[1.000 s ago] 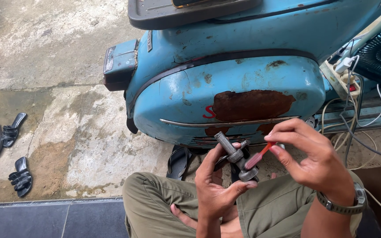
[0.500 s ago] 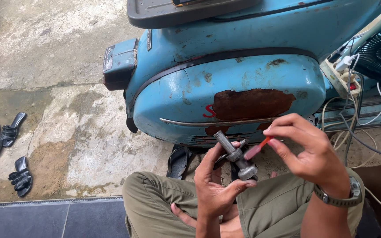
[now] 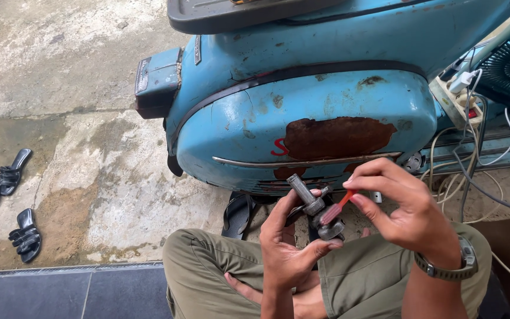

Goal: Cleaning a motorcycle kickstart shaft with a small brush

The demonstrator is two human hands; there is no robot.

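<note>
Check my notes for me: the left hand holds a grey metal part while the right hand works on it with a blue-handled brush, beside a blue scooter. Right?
Not quite. The head view shows the brush in the right hand has a red handle, not blue. The rest stands: the left hand holds the grey metal part beside the blue scooter.

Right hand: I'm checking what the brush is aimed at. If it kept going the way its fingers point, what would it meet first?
Probably the grey metal part held by the left hand; the right hand points its small red brush there, bristles apparently touching it already.

Home yard: scooter [image 3: 302, 118], sandals [image 3: 7, 177]
</note>
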